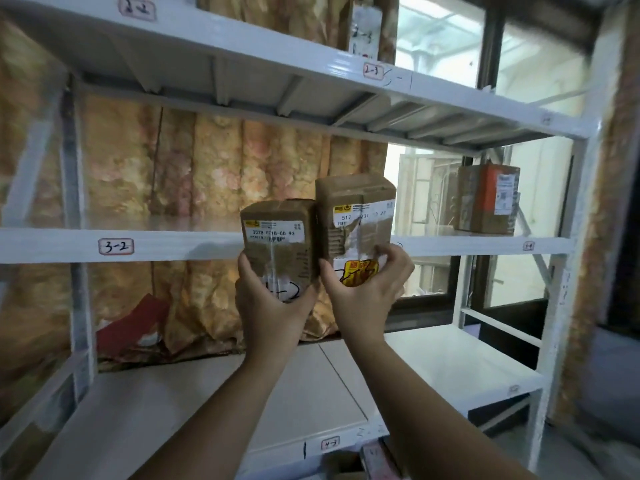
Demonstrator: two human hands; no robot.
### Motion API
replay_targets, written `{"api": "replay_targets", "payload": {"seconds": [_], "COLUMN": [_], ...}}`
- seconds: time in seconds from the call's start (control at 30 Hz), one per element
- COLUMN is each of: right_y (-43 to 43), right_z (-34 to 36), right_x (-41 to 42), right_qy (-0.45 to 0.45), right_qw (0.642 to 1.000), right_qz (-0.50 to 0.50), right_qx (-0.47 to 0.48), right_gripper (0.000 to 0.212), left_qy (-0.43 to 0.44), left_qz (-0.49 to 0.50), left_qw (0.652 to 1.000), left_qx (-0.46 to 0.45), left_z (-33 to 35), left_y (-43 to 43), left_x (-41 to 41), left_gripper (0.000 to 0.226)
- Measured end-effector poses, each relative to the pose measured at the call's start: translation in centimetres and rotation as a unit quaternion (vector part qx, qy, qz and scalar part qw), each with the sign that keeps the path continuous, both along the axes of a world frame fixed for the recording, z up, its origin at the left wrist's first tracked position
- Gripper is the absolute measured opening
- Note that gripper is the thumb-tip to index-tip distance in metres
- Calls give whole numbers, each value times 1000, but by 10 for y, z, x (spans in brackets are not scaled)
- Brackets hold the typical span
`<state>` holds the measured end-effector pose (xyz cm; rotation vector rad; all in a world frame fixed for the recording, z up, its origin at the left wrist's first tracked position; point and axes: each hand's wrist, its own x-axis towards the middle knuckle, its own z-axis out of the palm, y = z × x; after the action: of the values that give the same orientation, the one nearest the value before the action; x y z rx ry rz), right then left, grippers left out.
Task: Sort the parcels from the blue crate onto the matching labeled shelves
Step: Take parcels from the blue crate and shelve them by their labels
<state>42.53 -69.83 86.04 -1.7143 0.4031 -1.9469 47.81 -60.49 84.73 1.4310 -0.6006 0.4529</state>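
My left hand (272, 306) grips the lower end of a brown taped parcel (277, 233) with a white shipping label and a handwritten mark ending in "-2". My right hand (363, 289) grips a second, taller brown parcel (356, 213) with a white label and a yellow sticker bearing handwriting. Both parcels are held upright side by side, touching, in front of the white shelf (173, 245) tagged "3-2" (116, 246). The blue crate is out of view.
A brown parcel with an orange-red panel (488, 199) stands on the same shelf level at the right. The shelf above carries tags "2-2" (136, 8) and "2-3" (373, 70); the one below is tagged "4-3" (329, 444). A red packet (135, 327) lies at the lower shelf's back left.
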Motion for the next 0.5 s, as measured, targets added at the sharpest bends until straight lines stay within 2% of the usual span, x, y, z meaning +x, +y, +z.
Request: {"api": "replay_targets", "payload": {"seconds": [0.13,0.5], "right_y": [-13,-87], "right_z": [49,183], "right_x": [6,20], "right_qy": [-22,-69], "right_qw": [999,997], "right_qz": [10,22], "right_qx": [25,-17], "right_gripper": [73,70], "left_qy": [-17,-78], "left_qz": [11,18], "left_qw": [1000,997], "left_qx": [-16,16], "left_z": [45,144], "left_y": [-23,-79], "left_x": [-2,12], "left_gripper": [109,114]}}
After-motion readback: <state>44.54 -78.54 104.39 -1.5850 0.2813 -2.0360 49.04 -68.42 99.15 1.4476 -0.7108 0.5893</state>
